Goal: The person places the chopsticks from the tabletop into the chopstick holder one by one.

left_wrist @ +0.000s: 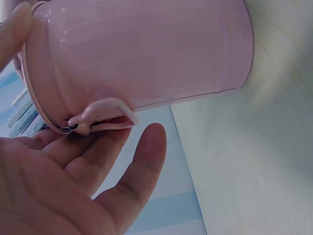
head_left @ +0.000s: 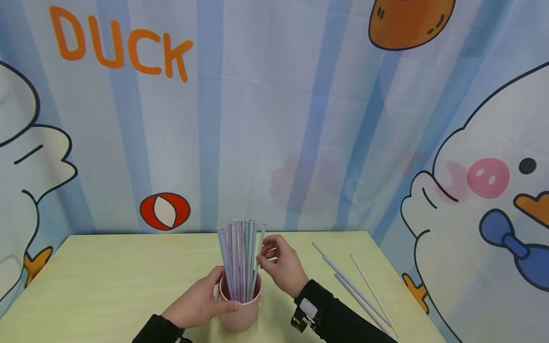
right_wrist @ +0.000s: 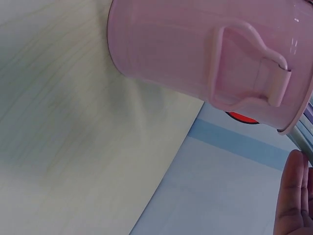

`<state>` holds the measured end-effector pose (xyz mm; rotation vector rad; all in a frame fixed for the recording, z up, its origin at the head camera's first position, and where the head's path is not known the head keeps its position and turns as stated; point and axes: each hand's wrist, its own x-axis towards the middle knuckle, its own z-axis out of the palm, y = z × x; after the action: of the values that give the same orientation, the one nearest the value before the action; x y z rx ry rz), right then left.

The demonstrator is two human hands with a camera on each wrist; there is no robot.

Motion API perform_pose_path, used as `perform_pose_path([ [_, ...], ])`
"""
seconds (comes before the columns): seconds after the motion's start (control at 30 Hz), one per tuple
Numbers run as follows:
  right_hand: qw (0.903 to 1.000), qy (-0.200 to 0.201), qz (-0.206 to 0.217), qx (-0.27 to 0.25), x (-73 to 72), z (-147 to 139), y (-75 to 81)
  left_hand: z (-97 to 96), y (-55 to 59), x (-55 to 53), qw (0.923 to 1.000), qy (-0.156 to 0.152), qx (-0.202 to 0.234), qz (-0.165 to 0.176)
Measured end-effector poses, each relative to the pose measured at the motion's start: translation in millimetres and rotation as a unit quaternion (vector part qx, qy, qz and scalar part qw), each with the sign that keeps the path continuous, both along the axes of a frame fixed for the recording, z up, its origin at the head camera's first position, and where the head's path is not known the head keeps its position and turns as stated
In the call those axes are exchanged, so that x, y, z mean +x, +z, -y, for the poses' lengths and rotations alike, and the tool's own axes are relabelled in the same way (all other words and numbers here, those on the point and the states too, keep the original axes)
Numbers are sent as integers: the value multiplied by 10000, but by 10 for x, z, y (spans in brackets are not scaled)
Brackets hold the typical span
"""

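Note:
A pink metal bucket (head_left: 239, 320) with small side handles stands on the table, holding a bundle of thin straws (head_left: 238, 257) in pale blue, lilac and silver. My left hand (head_left: 201, 297) grips its rim, thumb at the front and fingers behind; in the left wrist view the fingers lie by a handle (left_wrist: 110, 115). At the bundle's right side, my right hand (head_left: 283, 267) pinches one pale straw (head_left: 259, 243) between thumb and fingers. That straw leans slightly right, its lower end inside the bucket. The right wrist view shows only part of the right hand (right_wrist: 296, 196) near the rim.
Several loose straws (head_left: 356, 290) in blue, lilac and pale pink lie on the table's right side. The light wooden table (head_left: 128, 267) ends at a striped curtain (head_left: 257, 119) printed with ducks.

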<state>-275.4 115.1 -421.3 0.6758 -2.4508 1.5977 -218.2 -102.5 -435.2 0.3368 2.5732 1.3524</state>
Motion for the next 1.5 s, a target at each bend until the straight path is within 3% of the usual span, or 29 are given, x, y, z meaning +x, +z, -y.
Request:
perform_pose_path([
  [0.3,9996,66,112,234,-13,-33,-47,19,-16,2,10000,59,-23,-35],
  [0.6,9905,101,-435,1303,-7,-369,-113,7,-6,-12,9999,96,-78,34],
  [0.83,9664,-200,-534,2508,-79,-948,-200,8,3,-8,9999,-23,-96,-63],
  [1.07,9384,-1088,-448,3248,-123,-1498,-334,10,7,-5,10000,-31,-66,-48],
  [1.17,9218,-1346,-302,3624,-155,-1687,-403,6,5,-5,10000,-3,-72,8],
  [1.33,8985,-1426,-146,4148,-210,-1884,-500,2,3,-1,9999,26,-100,33],
  [1.5,8891,-1374,-95,4366,-195,-1943,-547,1,-4,-6,9999,25,-85,64],
])
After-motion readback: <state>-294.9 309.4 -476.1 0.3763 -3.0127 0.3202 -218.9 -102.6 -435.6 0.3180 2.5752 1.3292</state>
